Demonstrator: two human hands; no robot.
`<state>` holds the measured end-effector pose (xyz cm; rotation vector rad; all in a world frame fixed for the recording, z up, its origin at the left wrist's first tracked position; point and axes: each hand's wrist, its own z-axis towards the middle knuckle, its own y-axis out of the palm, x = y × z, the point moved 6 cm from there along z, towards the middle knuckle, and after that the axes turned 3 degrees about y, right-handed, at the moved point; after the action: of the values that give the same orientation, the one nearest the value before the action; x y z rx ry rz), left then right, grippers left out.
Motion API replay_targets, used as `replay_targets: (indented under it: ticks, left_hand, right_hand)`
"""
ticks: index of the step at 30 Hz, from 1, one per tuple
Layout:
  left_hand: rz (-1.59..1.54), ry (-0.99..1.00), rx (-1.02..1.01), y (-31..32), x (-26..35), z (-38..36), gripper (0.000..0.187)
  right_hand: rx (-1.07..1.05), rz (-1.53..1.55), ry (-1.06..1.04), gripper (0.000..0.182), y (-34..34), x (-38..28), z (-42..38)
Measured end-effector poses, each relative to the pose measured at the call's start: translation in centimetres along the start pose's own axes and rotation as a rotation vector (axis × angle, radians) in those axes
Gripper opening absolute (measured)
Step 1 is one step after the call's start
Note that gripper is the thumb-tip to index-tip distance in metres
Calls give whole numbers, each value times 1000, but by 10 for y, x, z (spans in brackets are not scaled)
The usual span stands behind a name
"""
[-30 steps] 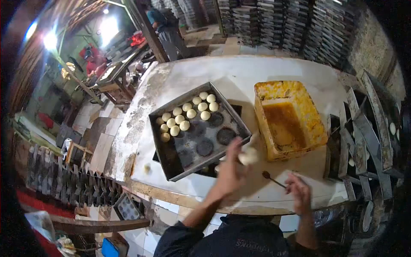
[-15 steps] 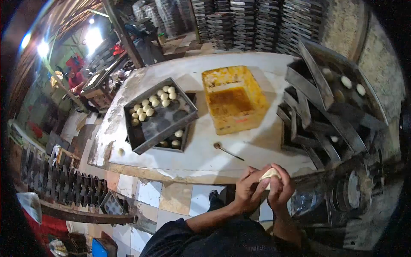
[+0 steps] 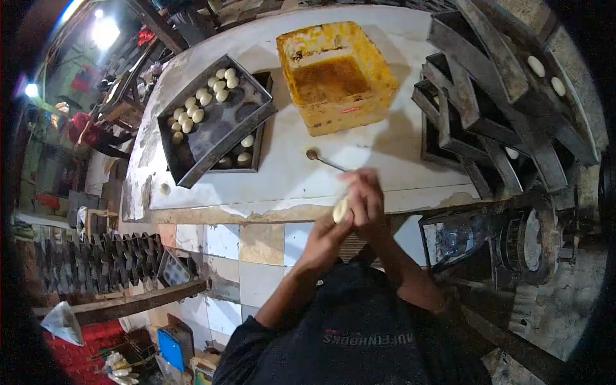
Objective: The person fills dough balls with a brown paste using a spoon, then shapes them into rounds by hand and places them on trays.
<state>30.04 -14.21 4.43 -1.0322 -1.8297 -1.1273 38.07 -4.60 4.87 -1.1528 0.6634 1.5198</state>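
A pale dough ball [image 3: 341,210] is held between my two hands, just in front of the table's near edge. My left hand [image 3: 326,232] is closed around its lower side. My right hand [image 3: 366,199] presses against it from the right with curled fingers, the fingertips smeared by motion. Beyond my hands a small spoon [image 3: 313,154] with a dark bowl and thin handle lies on the table [image 3: 289,186]. Further back stands a yellow plastic tub [image 3: 340,119] with brownish-yellow liquid in the bottom.
On the left, a dark metal tray [image 3: 224,147] with several dough balls [image 3: 190,110] rests at an angle on another tray. More metal trays [image 3: 475,115] are stacked crookedly at right. A person [image 3: 83,128] in red is in the far left background. Below left stands a rack of metal molds [image 3: 96,263].
The view has tilted down, so the table things appear higher. My hands, still together at the dough ball, have shifted left and turned, with the right hand now above it.
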Motion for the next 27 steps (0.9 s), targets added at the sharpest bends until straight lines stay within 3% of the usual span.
replay_targets:
  ticks: [1, 3, 5, 6, 7, 9, 10, 12, 15, 16, 18, 19, 22, 26, 27]
  left_hand:
    - [5, -10, 0, -13, -5, 5, 35]
    - [-504, -45, 191, -52, -19, 21, 41]
    - [-494, 106, 193, -92, -8, 38, 52]
    - [-518, 121, 214, -106, 5, 43, 49]
    - [-542, 138, 231, -120, 19, 49, 47]
    - [-529, 170, 181, -147, 36, 66, 52]
    - [-528, 171, 159, -159, 46, 74, 53]
    - [-513, 160, 175, -183, 61, 87, 55]
    - [-468, 314, 71, -212, 82, 110, 61]
    - [-475, 334, 17, -222, 86, 116, 55]
    - [-425, 268, 101, -238, 82, 129, 50]
    - [-353, 207, 180, -245, 79, 136, 46]
    - [-432, 183, 78, -222, 102, 170, 42]
    - [-458, 183, -36, -210, 118, 199, 46]
    - [-482, 205, -86, -209, 124, 203, 47]
  right_hand:
    - [-105, 121, 101, 25, 19, 7, 1]
    - [-276, 245, 309, 20, 48, 44, 19]
    - [-234, -138, 319, 25, 69, 125, 34]
    - [-116, -649, 45, 27, 74, 156, 33]
    - [-147, -827, 122, 29, 76, 166, 35]
    - [-258, -911, 6, 25, 86, 183, 39]
    - [-247, -927, 16, 25, 83, 183, 44]
    - [-459, -623, 183, 19, 87, 184, 45]
    - [-464, -563, 105, 19, 80, 134, 61]
    - [-469, -576, 114, 19, 79, 111, 78]
    - [-231, -489, -77, 22, 69, 39, 127]
    - [-210, -559, -14, 24, 64, 23, 154]
    - [-172, -566, 106, 21, 76, 32, 245]
    - [-586, -1081, 328, 21, 110, 165, 321]
    - [-594, -1085, 336, 21, 114, 183, 331]
